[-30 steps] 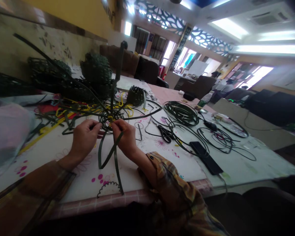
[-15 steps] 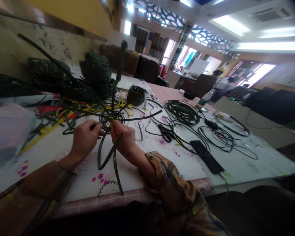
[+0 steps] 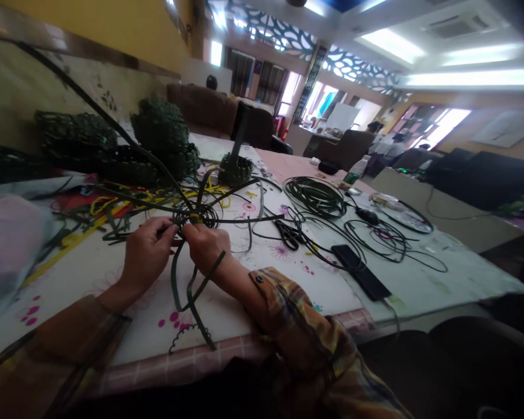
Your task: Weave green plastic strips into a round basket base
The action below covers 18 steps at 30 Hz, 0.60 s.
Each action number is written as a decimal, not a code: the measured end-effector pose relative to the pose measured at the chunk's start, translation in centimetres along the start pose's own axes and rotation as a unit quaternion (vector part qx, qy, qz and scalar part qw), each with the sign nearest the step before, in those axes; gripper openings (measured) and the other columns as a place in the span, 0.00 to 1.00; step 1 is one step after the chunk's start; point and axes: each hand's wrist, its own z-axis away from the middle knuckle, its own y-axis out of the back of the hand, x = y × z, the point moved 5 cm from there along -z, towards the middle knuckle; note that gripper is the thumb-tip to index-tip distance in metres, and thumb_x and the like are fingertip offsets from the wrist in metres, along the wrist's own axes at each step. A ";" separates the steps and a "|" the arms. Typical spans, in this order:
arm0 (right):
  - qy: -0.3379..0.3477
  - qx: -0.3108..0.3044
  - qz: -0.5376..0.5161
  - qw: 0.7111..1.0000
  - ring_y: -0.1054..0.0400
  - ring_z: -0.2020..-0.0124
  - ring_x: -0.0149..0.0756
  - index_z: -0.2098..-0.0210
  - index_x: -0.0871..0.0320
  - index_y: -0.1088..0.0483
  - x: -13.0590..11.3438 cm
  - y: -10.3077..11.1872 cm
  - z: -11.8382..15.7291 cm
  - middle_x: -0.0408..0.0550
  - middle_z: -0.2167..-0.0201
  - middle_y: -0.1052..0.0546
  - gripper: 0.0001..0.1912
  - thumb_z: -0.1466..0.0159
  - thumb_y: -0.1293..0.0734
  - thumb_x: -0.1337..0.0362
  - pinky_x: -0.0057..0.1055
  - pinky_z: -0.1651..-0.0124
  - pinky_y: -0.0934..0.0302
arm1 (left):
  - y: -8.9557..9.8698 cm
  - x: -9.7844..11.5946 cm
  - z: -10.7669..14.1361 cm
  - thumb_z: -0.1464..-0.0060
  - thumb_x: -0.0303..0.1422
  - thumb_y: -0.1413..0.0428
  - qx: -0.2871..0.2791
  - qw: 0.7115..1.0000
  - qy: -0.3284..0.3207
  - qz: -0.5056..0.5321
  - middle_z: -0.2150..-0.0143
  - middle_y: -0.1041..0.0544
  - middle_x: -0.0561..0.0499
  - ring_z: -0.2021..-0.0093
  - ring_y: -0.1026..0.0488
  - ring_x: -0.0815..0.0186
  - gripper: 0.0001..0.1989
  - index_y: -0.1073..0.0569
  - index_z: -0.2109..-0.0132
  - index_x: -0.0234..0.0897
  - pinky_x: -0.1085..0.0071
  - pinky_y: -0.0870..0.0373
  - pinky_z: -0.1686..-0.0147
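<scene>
A round weave of dark green strips, with a yellow tie near its middle, sits over the table in front of me. Long strip ends spread from it on all sides. My left hand pinches the near left rim of the weave between thumb and fingers. Closed at the near side beside the yellow tie is my right hand, its fingers gripping a green strip whose free part comes out below the hand. The exact point of its grip is hidden by the fingers.
Behind the weave stand a small green basket and larger woven baskets. To the right lie a coil of green strip, black scissors, loose loops and a black phone-like slab. A translucent bag is at left.
My right hand has shifted slightly left, closer to my left hand. The tall strip that stood upright now bends over to the right. The whole view has shifted a little.
</scene>
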 end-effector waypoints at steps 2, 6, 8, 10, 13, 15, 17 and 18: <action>-0.016 0.011 -0.009 1.000 0.21 0.60 0.37 0.52 0.53 0.22 0.2 0.0 0.0 0.47 0.56 0.13 0.14 0.21 0.40 0.68 0.33 0.69 0.47 | -0.1 0.0 0.0 0.46 0.48 0.44 -0.005 1.000 0.008 -0.003 0.61 0.18 0.48 0.70 0.18 0.58 0.17 0.24 0.61 0.39 0.67 0.21 0.73; -0.019 0.019 -0.036 0.999 0.21 0.59 0.36 0.53 0.52 0.20 0.7 -0.4 -0.3 0.45 0.57 0.13 0.14 0.20 0.39 0.65 0.33 0.68 0.48 | -0.2 -0.1 -0.3 0.44 0.46 0.44 -0.034 0.999 0.024 0.003 0.67 0.20 0.50 0.72 0.20 0.58 0.14 0.26 0.61 0.40 0.65 0.21 0.71; -0.018 0.019 -0.048 0.998 0.21 0.59 0.36 0.53 0.53 0.20 1.1 -0.5 -0.5 0.45 0.57 0.13 0.14 0.19 0.39 0.63 0.33 0.68 0.49 | -0.2 -0.2 -0.4 0.44 0.45 0.43 -0.050 0.998 0.031 0.005 0.67 0.19 0.49 0.71 0.20 0.58 0.13 0.27 0.62 0.40 0.65 0.21 0.71; -0.012 0.019 -0.056 0.998 0.20 0.57 0.35 0.53 0.53 0.20 1.4 -0.6 -0.7 0.46 0.56 0.13 0.15 0.18 0.39 0.62 0.32 0.67 0.49 | -0.1 -0.2 -0.6 0.45 0.46 0.44 -0.056 0.998 0.027 -0.003 0.67 0.20 0.50 0.72 0.20 0.58 0.13 0.28 0.63 0.40 0.65 0.21 0.71; -0.004 0.013 -0.059 0.998 0.20 0.56 0.35 0.52 0.53 0.20 1.7 -0.8 -1.0 0.46 0.56 0.13 0.15 0.18 0.39 0.61 0.32 0.67 0.49 | -0.2 -0.2 -0.6 0.44 0.46 0.44 -0.066 0.997 0.016 -0.025 0.69 0.20 0.51 0.74 0.21 0.59 0.13 0.29 0.63 0.41 0.65 0.22 0.71; -0.002 0.003 -0.057 0.998 0.20 0.57 0.36 0.52 0.54 0.21 1.9 -1.0 -1.1 0.46 0.56 0.13 0.14 0.19 0.38 0.60 0.33 0.67 0.49 | -0.3 -0.4 -0.6 0.44 0.46 0.45 -0.075 0.996 0.023 -0.029 0.68 0.20 0.51 0.72 0.20 0.58 0.13 0.30 0.63 0.42 0.64 0.21 0.69; 0.008 -0.008 -0.059 0.998 0.21 0.57 0.37 0.52 0.54 0.21 1.9 -1.0 -1.2 0.47 0.55 0.13 0.12 0.19 0.38 0.61 0.32 0.66 0.48 | -0.4 -0.5 -0.7 0.43 0.46 0.46 -0.079 0.996 0.031 -0.033 0.67 0.18 0.50 0.69 0.17 0.55 0.12 0.30 0.63 0.43 0.62 0.20 0.66; 0.014 -0.012 -0.062 0.998 0.21 0.56 0.37 0.51 0.53 0.22 1.8 -0.9 -1.2 0.47 0.55 0.14 0.12 0.19 0.38 0.62 0.32 0.66 0.47 | -0.3 -0.6 -0.7 0.43 0.46 0.47 -0.075 0.996 0.029 -0.043 0.66 0.18 0.49 0.66 0.16 0.54 0.12 0.31 0.63 0.43 0.62 0.20 0.64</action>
